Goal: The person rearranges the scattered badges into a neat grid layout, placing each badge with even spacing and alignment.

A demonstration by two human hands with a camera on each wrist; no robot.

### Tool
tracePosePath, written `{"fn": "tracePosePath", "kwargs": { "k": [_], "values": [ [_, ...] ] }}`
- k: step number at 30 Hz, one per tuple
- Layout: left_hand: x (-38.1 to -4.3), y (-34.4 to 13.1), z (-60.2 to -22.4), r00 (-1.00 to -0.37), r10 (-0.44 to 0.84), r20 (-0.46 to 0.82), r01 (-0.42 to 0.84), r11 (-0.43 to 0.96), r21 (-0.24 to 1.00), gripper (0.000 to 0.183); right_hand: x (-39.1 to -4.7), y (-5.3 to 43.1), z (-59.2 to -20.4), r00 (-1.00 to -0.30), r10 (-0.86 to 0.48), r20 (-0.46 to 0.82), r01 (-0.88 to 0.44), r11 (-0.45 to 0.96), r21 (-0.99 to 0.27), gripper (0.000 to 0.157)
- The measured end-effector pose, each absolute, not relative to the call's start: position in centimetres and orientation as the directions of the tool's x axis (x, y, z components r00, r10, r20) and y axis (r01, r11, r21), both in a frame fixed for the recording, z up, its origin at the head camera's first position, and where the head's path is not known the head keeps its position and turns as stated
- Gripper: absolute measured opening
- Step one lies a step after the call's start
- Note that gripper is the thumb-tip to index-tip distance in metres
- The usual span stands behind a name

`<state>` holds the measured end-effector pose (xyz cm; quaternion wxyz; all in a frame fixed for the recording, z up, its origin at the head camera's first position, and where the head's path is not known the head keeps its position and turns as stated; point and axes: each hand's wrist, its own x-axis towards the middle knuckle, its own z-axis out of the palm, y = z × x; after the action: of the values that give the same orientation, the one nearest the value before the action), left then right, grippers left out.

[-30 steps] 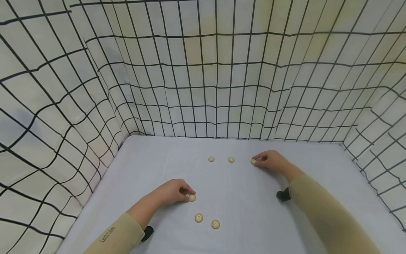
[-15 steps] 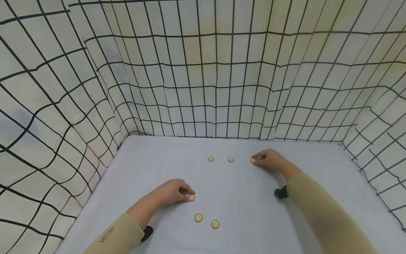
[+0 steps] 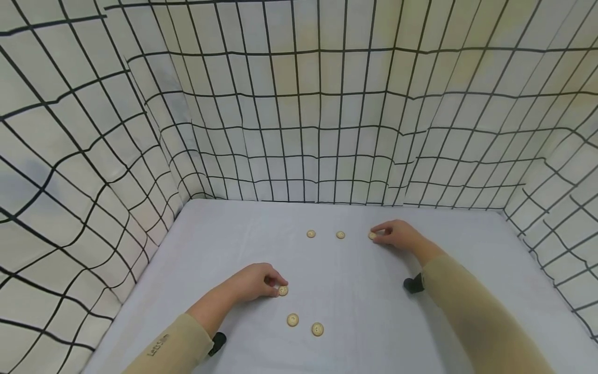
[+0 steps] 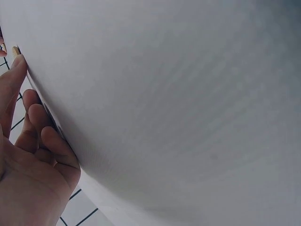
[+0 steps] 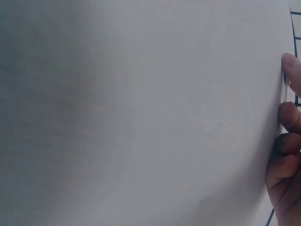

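Left hand [image 3: 257, 283] pinched round cream button [image 3: 283, 291]; right hand [image 3: 401, 235], matching button [image 3: 371, 236]. Two more buttons [image 3: 317, 329] lay near each, on white table [image 3: 355, 296].

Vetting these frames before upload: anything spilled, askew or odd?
Nothing looks spilled or broken. The white backdrop with black grid lines looks slack: its lines bow and kink. On the white table, the far three round, pale-yellow buttons form a straight row; the nearer three make a bent line.
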<state>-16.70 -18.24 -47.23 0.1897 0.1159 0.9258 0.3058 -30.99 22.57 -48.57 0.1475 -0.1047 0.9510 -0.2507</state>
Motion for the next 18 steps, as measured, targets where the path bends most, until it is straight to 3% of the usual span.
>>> {"fn": "tracePosePath", "kwargs": {
  "k": [11, 18],
  "values": [
    [-16.5, -18.3, -47.2, -0.904, 0.323, -0.281, 0.089, 0.784, 0.614, 0.02, -30.3, 22.3, -48.3, -0.933, -0.291, -0.212, -0.136, 0.83, -0.541, 0.046],
    [-16.6, -18.5, -47.4, -0.903, 0.332, -0.273, 0.101, 0.781, 0.617, 0.02, -29.3, 20.4, -47.6, -0.899, -0.397, -0.182, -0.219, 0.77, -0.6, 0.042]
  ]
}}
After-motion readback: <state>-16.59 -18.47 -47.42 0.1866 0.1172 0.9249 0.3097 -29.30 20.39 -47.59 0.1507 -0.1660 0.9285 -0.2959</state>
